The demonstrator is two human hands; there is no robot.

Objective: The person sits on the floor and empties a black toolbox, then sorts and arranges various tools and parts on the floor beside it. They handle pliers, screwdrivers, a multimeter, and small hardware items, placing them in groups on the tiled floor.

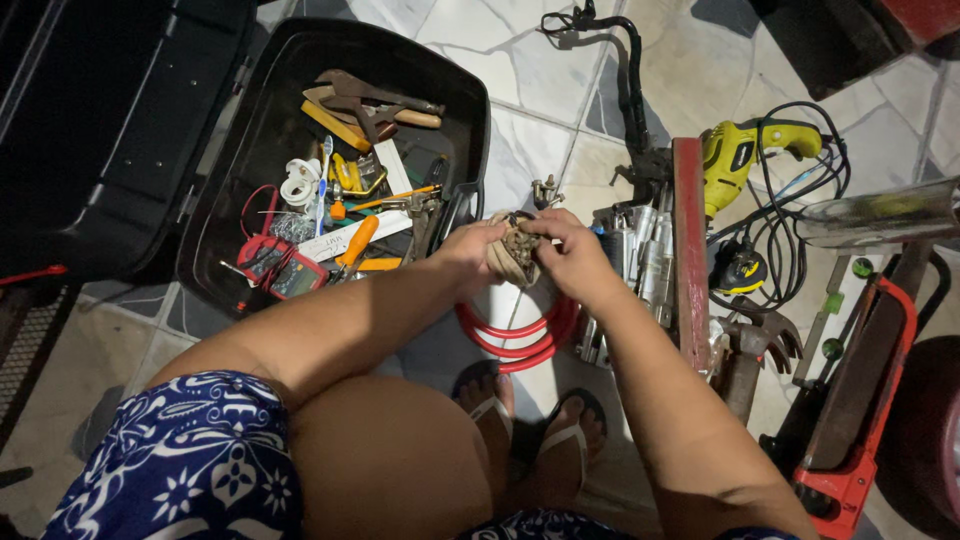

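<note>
The person sits low over the tiled floor [520, 150], knees up, sandalled feet [530, 425] planted just below a coil of red hose [515, 340]. Both hands meet in front of them, above that coil: the left hand [470, 245] is closed around a beige cloth pouch [505, 262], holding its mouth up, and the right hand [570, 250] pinches a small clump of dark metal bits [520, 243] at the pouch's opening, fingers curled tight on it. Just left of the hands lies an open black toolbox [250, 130] full of jumbled tools, with orange-handled screwdrivers [355, 243] and a red meter [275, 265] among them. To the right, sockets and chrome pieces [645, 255] lie beside a long red bar [690, 250], and beyond it a yellow-green power drill [745, 155] sits amid tangled black cable [800, 230]. A claw hammer [765, 340] rests near the person's right forearm.
</note>
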